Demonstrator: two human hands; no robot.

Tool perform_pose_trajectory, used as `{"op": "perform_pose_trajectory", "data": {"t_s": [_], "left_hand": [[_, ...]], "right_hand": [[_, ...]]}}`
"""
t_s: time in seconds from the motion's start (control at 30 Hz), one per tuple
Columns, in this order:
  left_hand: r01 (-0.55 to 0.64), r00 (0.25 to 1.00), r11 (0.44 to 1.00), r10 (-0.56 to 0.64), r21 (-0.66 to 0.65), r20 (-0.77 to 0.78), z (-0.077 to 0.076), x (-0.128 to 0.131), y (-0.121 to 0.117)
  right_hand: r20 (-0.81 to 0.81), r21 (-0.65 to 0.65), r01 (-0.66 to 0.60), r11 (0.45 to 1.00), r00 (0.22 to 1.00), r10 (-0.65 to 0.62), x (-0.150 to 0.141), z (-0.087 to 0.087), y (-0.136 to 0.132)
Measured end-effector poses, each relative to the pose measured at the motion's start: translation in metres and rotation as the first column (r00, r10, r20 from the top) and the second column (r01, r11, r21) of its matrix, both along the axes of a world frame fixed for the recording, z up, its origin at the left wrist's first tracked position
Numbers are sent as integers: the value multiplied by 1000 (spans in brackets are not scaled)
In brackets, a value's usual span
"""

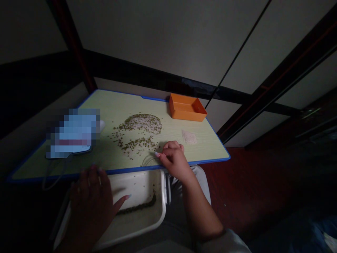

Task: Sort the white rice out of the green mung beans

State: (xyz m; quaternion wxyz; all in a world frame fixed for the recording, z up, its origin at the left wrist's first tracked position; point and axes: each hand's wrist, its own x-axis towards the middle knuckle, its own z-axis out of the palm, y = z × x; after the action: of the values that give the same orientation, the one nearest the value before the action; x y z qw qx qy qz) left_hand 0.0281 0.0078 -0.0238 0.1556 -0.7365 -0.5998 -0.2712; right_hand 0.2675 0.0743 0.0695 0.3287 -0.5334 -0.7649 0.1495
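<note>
Green beans (143, 123) spread mid-table (113, 105), orange box (188, 111) behind, white tub (137, 200) below. My right hand (175, 160) curled beside beans, grip unclear; left (93, 196) open over tub.

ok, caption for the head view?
Right hand beside scattered green and pale grains; left hand over white bin; orange tray beyond.

On the pale-green, blue-edged rectangular bench (118, 102), mixed green and pale grains (142, 123) lie between the pixelated light-blue object (76, 131), left, and the open orange rectangular plastic box (188, 114), right; the small pale grain patch (189, 137) lies before the box, the white plastic tub (161, 218) below the near edge.
</note>
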Motion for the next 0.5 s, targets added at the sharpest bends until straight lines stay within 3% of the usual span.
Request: {"op": "perform_pose_trajectory", "data": {"t_s": [0.1, 0.27, 0.5], "left_hand": [[4, 1000, 1000, -3, 25, -17, -1, 0, 1], [5, 1000, 999, -4, 41, -31, -1, 1, 2], [11, 1000, 999, -10, 46, -27, -3, -2, 1]], "right_hand": [[-47, 19, -7, 1000, 999, 8, 4, 0, 1], [-8, 39, 109, 993, 994, -109, 5, -1, 8], [66, -1, 4, 1000, 998, -4, -12, 3, 16]]}}
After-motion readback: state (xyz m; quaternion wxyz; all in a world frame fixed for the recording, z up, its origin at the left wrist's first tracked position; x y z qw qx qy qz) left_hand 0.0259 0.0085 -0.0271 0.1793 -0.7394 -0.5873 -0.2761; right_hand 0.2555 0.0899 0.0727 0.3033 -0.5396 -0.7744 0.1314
